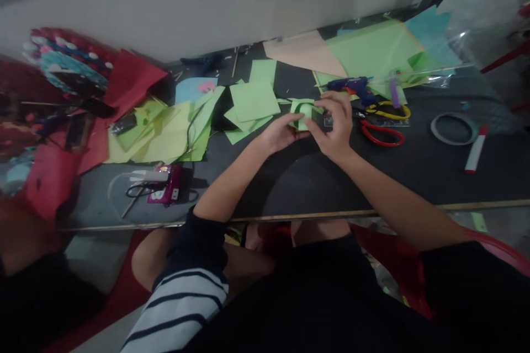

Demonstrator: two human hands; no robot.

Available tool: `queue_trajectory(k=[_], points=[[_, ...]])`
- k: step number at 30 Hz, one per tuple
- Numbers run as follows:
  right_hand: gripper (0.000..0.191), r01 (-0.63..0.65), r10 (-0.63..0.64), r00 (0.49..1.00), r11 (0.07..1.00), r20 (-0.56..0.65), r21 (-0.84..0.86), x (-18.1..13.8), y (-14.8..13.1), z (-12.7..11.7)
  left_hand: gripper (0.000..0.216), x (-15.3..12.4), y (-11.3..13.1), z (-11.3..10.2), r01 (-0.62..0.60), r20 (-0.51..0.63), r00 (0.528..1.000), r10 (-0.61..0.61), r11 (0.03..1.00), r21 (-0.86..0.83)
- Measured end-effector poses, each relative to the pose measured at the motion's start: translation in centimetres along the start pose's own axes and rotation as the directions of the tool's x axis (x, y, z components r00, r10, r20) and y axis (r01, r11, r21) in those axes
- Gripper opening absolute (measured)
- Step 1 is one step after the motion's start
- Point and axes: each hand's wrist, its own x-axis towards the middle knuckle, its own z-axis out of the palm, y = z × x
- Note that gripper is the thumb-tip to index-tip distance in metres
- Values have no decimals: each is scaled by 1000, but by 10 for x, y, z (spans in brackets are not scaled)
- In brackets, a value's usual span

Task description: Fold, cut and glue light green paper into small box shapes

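My left hand and my right hand meet over the dark table, both closed on a small folded piece of green paper. The left hand's fingers pinch its lower left side. From the right, the other hand's fingers curl over its top and right edge. The paper looks bent into a loop or box shape; its exact form is unclear.
Green paper squares lie just left of the hands, more yellow-green sheets farther left. A blue glue gun, red scissors, yellow-handled scissors, a tape ring and a marker lie right. Red paper and a pink device lie left.
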Motion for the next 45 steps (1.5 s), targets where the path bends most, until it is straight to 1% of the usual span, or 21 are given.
queue_trajectory(k=[2,5,8,11,13,15,17,19,22,25,28,31,33,36,38,40,43,45], points=[[51,-9,9,1000,1000,17,-30,0,3,-2,10,1,-6,0,20,-5,1000,-21,998,-64],[56,27,-24,999,999,48,-43,1,8,-2,20,3,-6,-5,8,-5,1000,-9,997,-72],[48,80,-73,989,996,126,-48,2,8,1,24,2,-6,-10,-15,-14,1000,14,999,-44],[42,83,-65,977,993,202,-79,4,7,2,27,3,-12,-12,18,-2,1000,-18,999,-41],[41,76,-51,979,990,199,-119,5,6,2,36,5,-16,-13,58,19,998,-57,998,-34],[40,82,-53,985,982,167,-172,5,7,2,46,9,-19,-13,77,21,997,-76,997,-20],[38,107,-75,986,970,150,-218,5,8,1,51,11,-21,-13,68,-1,998,-68,998,-3],[37,138,-97,982,956,163,-260,6,8,1,52,10,-21,-10,57,-33,998,-56,998,17],[43,176,-107,971,925,214,-336,6,8,0,53,5,-17,-1,57,-93,994,-54,998,33],[48,224,-114,954,886,277,-405,7,7,-1,60,1,-12,9,47,-167,985,-42,999,25],[49,247,-109,943,862,315,-442,8,3,-2,65,3,-13,12,16,-222,975,-13,1000,13],[49,225,-84,947,862,310,-454,10,-2,-3,65,9,-18,8,-18,-252,967,29,999,44],[48,198,-63,953,869,295,-453,11,-5,-3,61,13,-23,4,-61,-273,958,87,993,104],[50,175,-49,956,886,289,-430,13,-9,-2,52,16,-30,-2,-153,-320,923,214,966,207],[51,170,-50,955,900,292,-402,14,-11,0,49,18,-35,-5,-183,-353,899,261,954,239],[50,173,-59,953,913,299,-370,13,-11,1,52,18,-37,-7,-175,-371,894,253,957,231],[49,196,-97,947,930,305,-310,11,-7,1,57,16,-37,-6,-154,-369,904,218,969,195],[50,205,-127,950,944,286,-260,11,-2,-1,57,14,-35,-4,-144,-353,915,197,975,171]])
